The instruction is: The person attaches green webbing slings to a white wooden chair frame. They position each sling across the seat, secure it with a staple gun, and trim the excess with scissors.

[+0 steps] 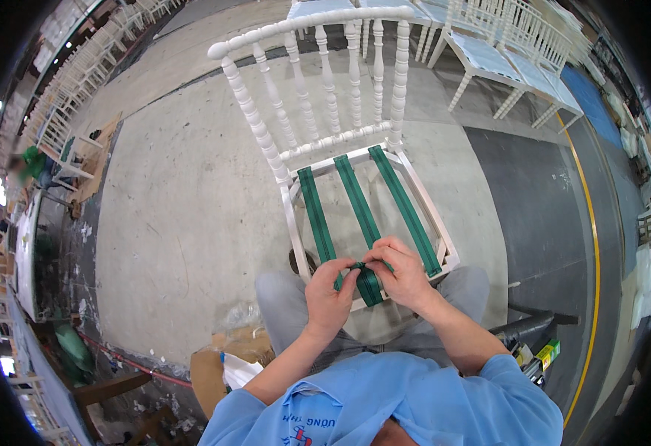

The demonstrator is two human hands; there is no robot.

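A white chair (400, 89) with turned back spindles stands in front of me, its open seat frame (427, 195) toward my knees. Three green webbing straps run from the back rail toward the front: a left strap (315, 212), a middle strap (356, 195) and a right strap (407, 210). Over the front rail, my left hand (330, 293) and my right hand (400, 275) pinch the folded end (368, 286) of the middle strap between thumbs and fingers. Their fingertips almost meet, and the fold is partly hidden by them.
White chairs with pale blue seats (481, 56) stand at the far right. More chairs (110, 37) line the far left, near a person in green (31, 163). A cardboard box (206, 383) sits by my left side; a small green-yellow box (548, 354) lies at my right.
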